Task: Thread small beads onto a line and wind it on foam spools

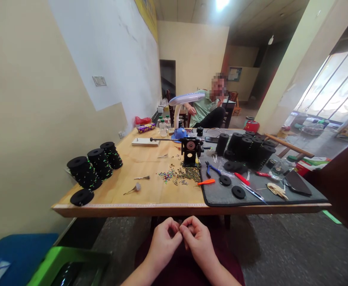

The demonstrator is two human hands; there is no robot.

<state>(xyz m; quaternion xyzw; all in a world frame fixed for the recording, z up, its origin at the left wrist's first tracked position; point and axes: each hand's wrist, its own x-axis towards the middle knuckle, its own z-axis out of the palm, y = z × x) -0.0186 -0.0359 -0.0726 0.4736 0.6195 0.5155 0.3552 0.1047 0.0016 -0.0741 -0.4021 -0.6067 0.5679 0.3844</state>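
Observation:
My left hand (163, 242) and my right hand (196, 239) meet below the front edge of the wooden table (150, 198), over my lap. Both have their fingers curled and their fingertips pinched together around something too small to make out. On the table beyond them lies a scatter of small coloured beads (178, 174) in front of a black hand-cranked winding device (190, 151).
Black spools (95, 165) stand at the table's left, more spools (247, 149) at the right on a dark mat (251, 190) with pliers (212, 170), red-handled tools and loose discs. A desk lamp (182, 107) stands at the back. A person sits beyond the table.

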